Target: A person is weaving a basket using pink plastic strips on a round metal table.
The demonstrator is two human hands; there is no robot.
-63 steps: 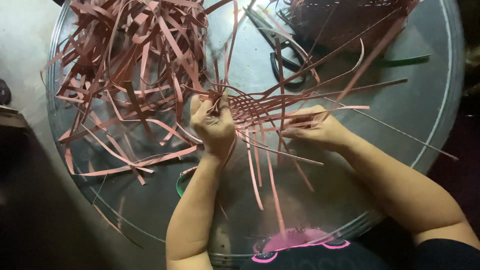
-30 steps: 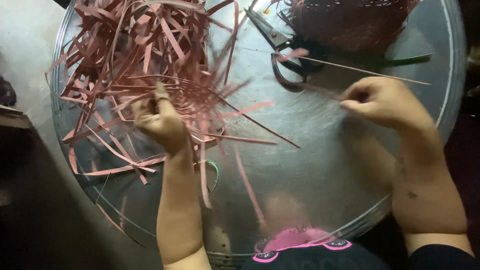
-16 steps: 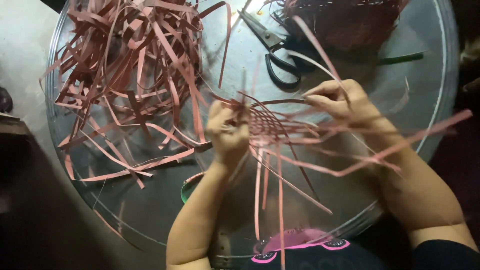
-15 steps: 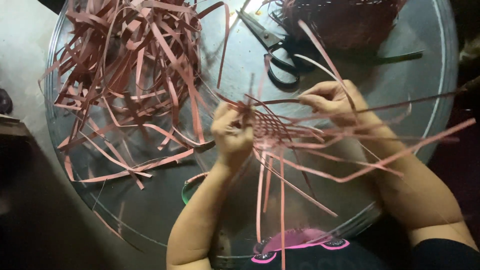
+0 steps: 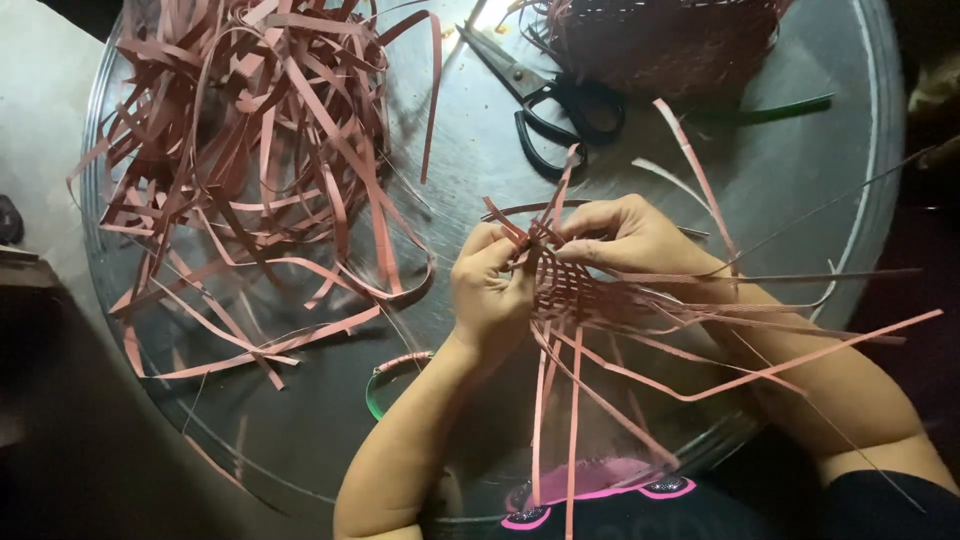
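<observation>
Closest in, long pink strips hang down at 6 o'clock from a small woven patch of flat pink strips (image 5: 572, 290), held just above the round glass tabletop (image 5: 480, 160). The left hand (image 5: 490, 290) pinches its left edge with closed fingers. The right hand (image 5: 625, 238) grips its top, fingers closed on a strip. At 7 o'clock lies a green ring (image 5: 385, 375). At 10 o'clock sits a loose pile of pink strips (image 5: 250, 150). At 12 o'clock lie black scissors (image 5: 545, 95), beside a dark woven basket (image 5: 665, 40).

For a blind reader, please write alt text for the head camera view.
Left hand and right hand pinch a small woven mat of pink strips above a round glass table. Loose pink strips lie left; black scissors behind.
</observation>
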